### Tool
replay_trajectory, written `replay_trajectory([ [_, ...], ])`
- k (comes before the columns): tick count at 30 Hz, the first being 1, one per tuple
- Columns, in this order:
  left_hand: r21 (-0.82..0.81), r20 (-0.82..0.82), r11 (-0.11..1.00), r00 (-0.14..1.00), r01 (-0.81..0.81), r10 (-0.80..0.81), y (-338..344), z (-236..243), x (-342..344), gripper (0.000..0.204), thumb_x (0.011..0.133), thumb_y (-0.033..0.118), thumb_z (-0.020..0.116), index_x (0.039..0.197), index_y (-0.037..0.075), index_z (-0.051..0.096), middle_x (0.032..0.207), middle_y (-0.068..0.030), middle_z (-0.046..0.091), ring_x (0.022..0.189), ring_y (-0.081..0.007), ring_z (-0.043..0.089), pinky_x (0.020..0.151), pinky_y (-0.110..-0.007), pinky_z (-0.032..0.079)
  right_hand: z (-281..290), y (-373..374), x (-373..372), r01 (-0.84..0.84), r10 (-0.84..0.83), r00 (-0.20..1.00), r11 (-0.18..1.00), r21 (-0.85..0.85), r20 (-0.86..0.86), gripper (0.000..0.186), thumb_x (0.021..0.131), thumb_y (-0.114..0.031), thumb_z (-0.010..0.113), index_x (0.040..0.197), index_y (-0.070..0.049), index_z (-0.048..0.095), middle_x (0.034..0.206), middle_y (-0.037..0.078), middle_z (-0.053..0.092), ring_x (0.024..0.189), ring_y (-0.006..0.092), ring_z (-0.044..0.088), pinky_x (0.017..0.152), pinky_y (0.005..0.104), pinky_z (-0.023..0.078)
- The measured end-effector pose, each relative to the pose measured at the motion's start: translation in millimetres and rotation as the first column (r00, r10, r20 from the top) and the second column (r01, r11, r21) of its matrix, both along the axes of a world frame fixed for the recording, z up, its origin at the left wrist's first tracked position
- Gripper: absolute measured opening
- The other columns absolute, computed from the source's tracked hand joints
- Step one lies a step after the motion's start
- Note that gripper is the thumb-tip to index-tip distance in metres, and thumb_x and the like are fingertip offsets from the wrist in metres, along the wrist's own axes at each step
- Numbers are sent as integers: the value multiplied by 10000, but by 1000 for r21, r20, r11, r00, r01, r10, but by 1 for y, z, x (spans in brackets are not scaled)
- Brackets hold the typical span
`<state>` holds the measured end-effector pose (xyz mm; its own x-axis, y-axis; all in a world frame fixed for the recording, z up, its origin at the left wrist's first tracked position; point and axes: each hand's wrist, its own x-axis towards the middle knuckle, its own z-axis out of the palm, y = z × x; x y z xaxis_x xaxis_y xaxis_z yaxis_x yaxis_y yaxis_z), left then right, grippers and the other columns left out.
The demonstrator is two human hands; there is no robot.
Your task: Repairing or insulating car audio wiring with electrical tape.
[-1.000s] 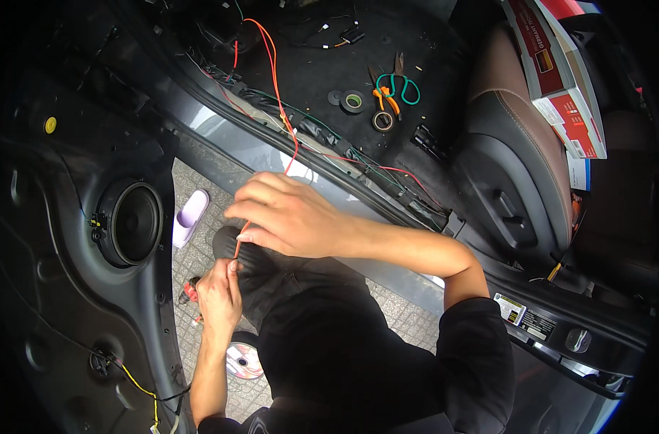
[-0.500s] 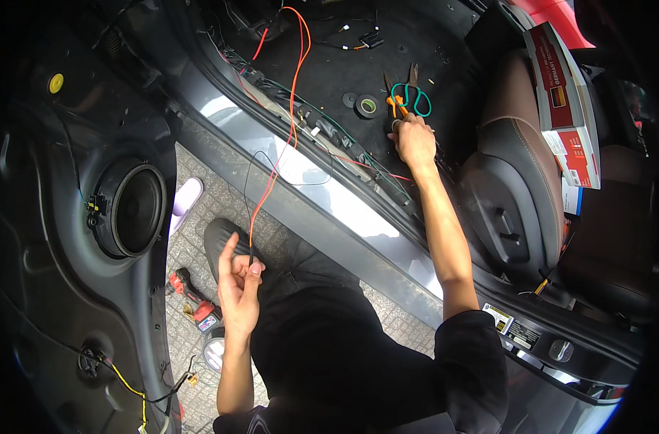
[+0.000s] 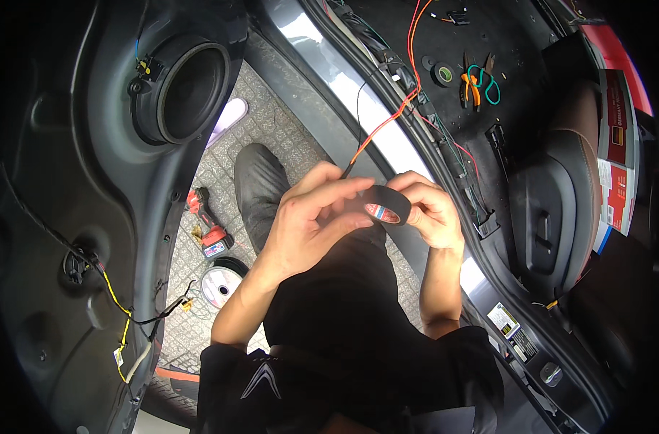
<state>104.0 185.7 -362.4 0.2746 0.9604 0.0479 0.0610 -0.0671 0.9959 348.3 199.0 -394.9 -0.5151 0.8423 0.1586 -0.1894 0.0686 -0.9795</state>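
Tape point(image 3: 391, 199) has risen, gripped by right hand point(image 3: 436, 213); left hand point(image 3: 307, 217) curls alongside, hold unclear; wires point(image 3: 365, 142) seem part-wrapped.

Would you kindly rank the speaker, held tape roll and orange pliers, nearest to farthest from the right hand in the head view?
1. Held tape roll, touching the right hand
2. Orange pliers, upper right
3. Speaker, upper left, in the door

Daylight glares white off the door sill point(image 3: 401, 145); the cabin floor point(image 3: 521, 90) sits dim, fisheye edges bend into black, and lower-right detail seems lost in shadow.
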Motion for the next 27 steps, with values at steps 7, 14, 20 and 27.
replay_trajectory([
  [7, 272, -217, 961, 969, -59, 121, -9, 7, 2, 343, 710, 37, 821, 1033, 32, 704, 939, -43, 563, 695, -111, 523, 569, -239, 437, 25, -12, -9, 48, -59, 982, 997, 64, 178, 449, 849, -162, 740, 1224, 32, 589, 1253, 152, 592, 838, 178, 593, 745, 277, 483],
  [14, 248, -219, 967, 969, -58, 114, -7, 14, 8, 394, 716, 56, 819, 1085, 45, 681, 970, -85, 559, 714, -204, 587, 630, -311, 503, -3, -25, -29, 131, -181, 946, 972, -195, -269, 338, 877, -5, 693, 1178, 61, 555, 1233, 250, 593, 812, 203, 649, 744, 310, 544],
  [20, 356, -233, 933, 962, -49, 139, -8, 5, 9, 334, 711, 60, 819, 1021, 12, 706, 955, -79, 600, 733, -164, 609, 632, -277, 494, 2, -21, -31, 217, -217, 976, 976, 16, 1, 464, 823, -82, 778, 1219, 41, 572, 1210, 191, 606, 991, 234, 640, 862, 335, 524],
  [27, 333, -224, 938, 958, -99, 181, -12, 5, 15, 323, 717, 23, 806, 1019, -8, 696, 981, -113, 622, 760, -230, 636, 662, -324, 522, 12, -21, -24, 327, -383, 906, 903, 278, 179, 374, 726, -193, 843, 1019, -4, 706, 943, 98, 699, 803, 196, 608, 677, 295, 469],
])
